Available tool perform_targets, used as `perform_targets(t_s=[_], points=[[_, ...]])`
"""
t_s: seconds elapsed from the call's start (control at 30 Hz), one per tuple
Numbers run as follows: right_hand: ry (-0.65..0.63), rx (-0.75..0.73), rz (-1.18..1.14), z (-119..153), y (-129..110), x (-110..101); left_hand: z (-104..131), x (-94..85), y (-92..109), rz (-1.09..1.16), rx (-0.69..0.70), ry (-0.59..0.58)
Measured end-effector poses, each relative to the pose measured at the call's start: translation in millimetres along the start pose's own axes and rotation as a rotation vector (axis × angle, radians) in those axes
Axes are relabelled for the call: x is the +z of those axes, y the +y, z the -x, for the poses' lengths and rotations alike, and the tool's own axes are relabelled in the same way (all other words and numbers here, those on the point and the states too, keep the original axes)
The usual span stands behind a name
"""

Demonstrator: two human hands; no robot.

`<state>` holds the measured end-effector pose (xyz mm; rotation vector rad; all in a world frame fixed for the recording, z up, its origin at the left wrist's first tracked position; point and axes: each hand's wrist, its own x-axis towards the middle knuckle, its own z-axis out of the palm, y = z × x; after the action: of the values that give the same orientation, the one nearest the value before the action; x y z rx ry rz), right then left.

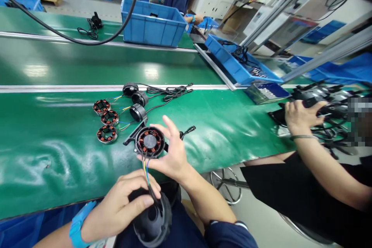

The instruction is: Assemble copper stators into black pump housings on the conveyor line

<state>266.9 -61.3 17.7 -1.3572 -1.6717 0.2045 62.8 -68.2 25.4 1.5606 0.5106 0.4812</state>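
My right hand (173, 153) is closed round the edge of a black motor housing (136, 148) with a bracket arm. Inside it sits a ring-shaped stator (142, 139) with copper windings. Yellow, blue and green wires (146, 168) run from it down to a black cable. My left hand (128, 201), below a blue wristband, pinches that cable at a black cup-shaped cover (152, 224) over my lap. Left of the housing, on the green bench, lie several loose copper-wound stators (107, 134), wired to black round caps (137, 112) with black cables (171, 92).
Blue bins (154, 25) stand at the back, one with black cables (241, 58). A small tray of metal parts (266, 92) lies to the right. A co-worker's hand (303, 116) rests on a pile of black parts at right. A black cable (95, 42) hangs across the upper left.
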Motion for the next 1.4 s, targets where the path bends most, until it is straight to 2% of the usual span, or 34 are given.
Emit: perform_targets(t_s=[0.07,0.1,0.13,0.27,0.3,0.33,0.43,0.5,0.6,0.63,0.7,0.77,0.8,0.87,0.9,0.97,1.07,1.2,1.3,1.4], points=[[0.051,-0.038,0.017,-2.8,-5.3,-5.4,2.9,-1.8,-0.1,-0.072,0.046,-0.049],[0.047,-0.038,0.023,-3.5,-6.4,-6.3,3.7,-3.2,-1.8,-0.132,0.072,-0.024],[0.021,-0.023,0.025,-3.4,-5.6,-5.2,3.6,-4.9,-5.2,-0.214,0.107,0.055],[-0.111,0.094,0.005,4.3,12.8,14.8,-9.0,-16.9,-27.4,-0.658,0.270,0.684],[-0.118,0.117,0.004,6.2,18.0,20.5,-15.1,-20.6,-31.5,-0.733,0.290,0.771],[-0.121,0.132,0.009,7.4,22.0,24.9,-21.7,-23.8,-34.0,-0.776,0.304,0.791],[-0.140,0.103,0.014,7.5,22.8,24.1,-41.4,-28.7,-33.9,-0.763,0.329,0.654],[-0.155,0.067,-0.018,8.7,13.1,8.6,-51.5,-27.5,-32.0,-0.741,0.327,0.617],[-0.149,0.091,-0.215,22.1,-11.7,-26.3,-59.4,-23.4,-32.4,-0.739,0.329,0.687],[-0.231,0.119,-0.361,30.8,-20.2,-35.3,-60.4,-22.4,-33.3,-0.736,0.329,0.715],[-0.582,0.209,-0.726,54.3,-33.3,-40.2,-60.6,-21.5,-35.5,-0.720,0.317,0.755],[-0.881,0.380,-1.018,83.0,-38.3,-25.1,-59.5,-21.8,-37.4,-0.702,0.307,0.781],[-0.912,0.500,-1.110,97.7,-38.0,-11.9,-58.9,-22.3,-38.2,-0.698,0.312,0.791],[-0.794,0.718,-1.237,124.4,-34.5,17.6,-57.6,-23.7,-39.4,-0.707,0.337,0.808],[-0.698,0.777,-1.280,135.1,-32.5,30.5,-57.1,-24.5,-39.9,-0.721,0.355,0.811],[-0.506,0.784,-1.321,149.8,-30.1,47.7,-56.4,-25.8,-40.6,-0.751,0.400,0.801],[-0.158,0.683,-1.234,154.2,-31.1,51.0,-55.8,-25.8,-40.9,-0.803,0.430,0.775],[0.149,0.604,-1.060,129.3,-36.7,36.0,-56.3,-21.7,-39.3,-0.885,0.421,0.739],[0.289,0.546,-0.934,92.7,-39.4,26.0,-56.5,-19.3,-36.9,-0.910,0.430,0.702],[0.405,0.492,-0.780,50.4,-31.2,20.3,-56.2,-20.1,-34.6,-0.913,0.406,0.679]])
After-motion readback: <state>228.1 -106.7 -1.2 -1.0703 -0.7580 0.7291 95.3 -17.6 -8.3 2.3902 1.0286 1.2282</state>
